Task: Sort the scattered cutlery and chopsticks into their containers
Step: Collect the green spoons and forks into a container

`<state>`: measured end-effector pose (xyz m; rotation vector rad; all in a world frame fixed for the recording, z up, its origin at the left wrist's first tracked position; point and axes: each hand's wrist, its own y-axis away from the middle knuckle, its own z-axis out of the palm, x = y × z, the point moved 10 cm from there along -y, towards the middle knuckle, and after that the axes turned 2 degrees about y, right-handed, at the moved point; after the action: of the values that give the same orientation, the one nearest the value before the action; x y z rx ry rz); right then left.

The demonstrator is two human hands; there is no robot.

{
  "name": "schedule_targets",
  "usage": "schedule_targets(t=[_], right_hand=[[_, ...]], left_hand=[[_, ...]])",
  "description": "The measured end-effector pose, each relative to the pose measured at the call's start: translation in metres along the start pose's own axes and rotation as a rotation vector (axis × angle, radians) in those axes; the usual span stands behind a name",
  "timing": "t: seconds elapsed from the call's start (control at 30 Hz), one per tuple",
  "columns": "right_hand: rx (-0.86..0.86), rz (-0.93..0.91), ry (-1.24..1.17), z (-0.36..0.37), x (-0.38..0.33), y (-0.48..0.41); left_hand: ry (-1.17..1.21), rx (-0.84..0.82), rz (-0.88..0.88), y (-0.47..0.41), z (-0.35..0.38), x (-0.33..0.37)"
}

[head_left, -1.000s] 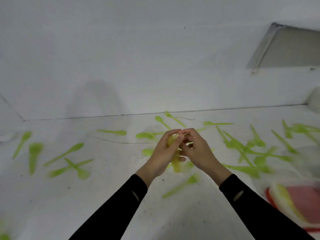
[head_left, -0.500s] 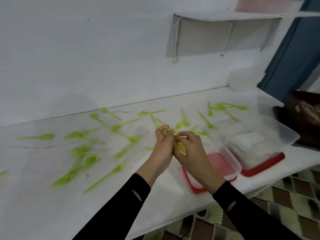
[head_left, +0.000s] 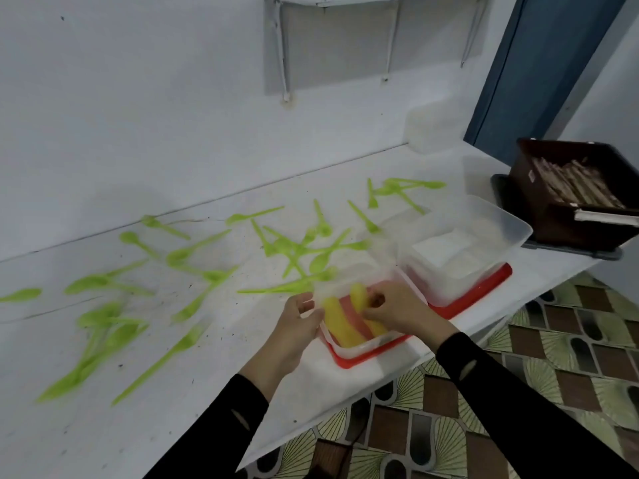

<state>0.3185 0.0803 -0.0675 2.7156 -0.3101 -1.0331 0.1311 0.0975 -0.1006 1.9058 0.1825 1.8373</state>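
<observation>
1. Yellow plastic cutlery pieces [head_left: 340,323] lie inside the near clear plastic container [head_left: 359,348]. It sits on a red lid [head_left: 347,362] at the front edge of the white counter [head_left: 207,392]. Blur prevents us from telling what kind of cutlery they are.
2. We record the right hand [head_left: 397,312] over this container, fingers curled and pinching the upper end of one yellow piece.
3. We note the left hand [head_left: 294,326] just beside the container's left wall, fingers bent. We cannot tell whether it grasps anything.
4. Green plastic cutlery [head_left: 193,250] lies scattered across the counter.
5. We find a second clear container [head_left: 501,229] to the right, with a dark brown box [head_left: 560,223] of wooden chopsticks [head_left: 572,186] beyond it.
</observation>
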Motion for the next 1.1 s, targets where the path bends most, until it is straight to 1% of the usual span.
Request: schedule_targets(t=[0.1, 0.2, 0.33, 0.4, 0.47, 0.53, 0.6, 0.73, 0.87, 0.97, 1.03, 1.1], right_hand=[[-0.151, 0.01, 0.027, 0.017, -0.003, -0.011], [-0.294, 0.034, -0.081, 0.034, -0.004, -0.017], [-0.386, 0.063, -0.181, 0.034, -0.005, -0.021], [-0.359, 0.062, -0.124, 0.022, -0.004, -0.025], [-0.268, 0.042, -0.014, -0.004, -0.009, -0.032], [-0.258, 0.004, -0.07, -0.029, -0.023, -0.036], [-0.262, -0.064, -0.154, -0.06, -0.046, -0.041], [-0.066, -0.197, -0.245, -0.16, -0.083, -0.059], [0.129, -0.311, -0.214, -0.277, -0.105, -0.078], [0.259, -0.396, -0.158, -0.359, -0.112, -0.095], [0.404, -0.453, -0.103, -0.42, -0.117, -0.111], [0.625, -0.479, -0.098, -0.476, -0.119, -0.127]], left_hand=[[0.056, -0.056, -0.044, -0.005, 0.001, -0.006], [0.089, -0.073, -0.074, -0.006, 0.002, -0.004], [0.084, -0.119, -0.076, -0.006, 0.002, -0.003], [0.053, -0.119, -0.055, -0.009, -0.004, 0.003], [0.012, -0.041, -0.001, -0.02, -0.014, 0.02], [-0.007, 0.033, 0.077, -0.031, -0.019, 0.048], [-0.069, 0.051, 0.18, -0.042, -0.009, 0.089], [-0.2, 0.005, 0.451, -0.049, 0.044, 0.201], [-0.278, -0.007, 0.776, -0.041, 0.109, 0.324], [-0.336, 0.036, 1.006, -0.034, 0.163, 0.404], [-0.385, 0.084, 1.154, -0.034, 0.201, 0.457], [-0.438, 0.123, 1.228, -0.048, 0.231, 0.502]])
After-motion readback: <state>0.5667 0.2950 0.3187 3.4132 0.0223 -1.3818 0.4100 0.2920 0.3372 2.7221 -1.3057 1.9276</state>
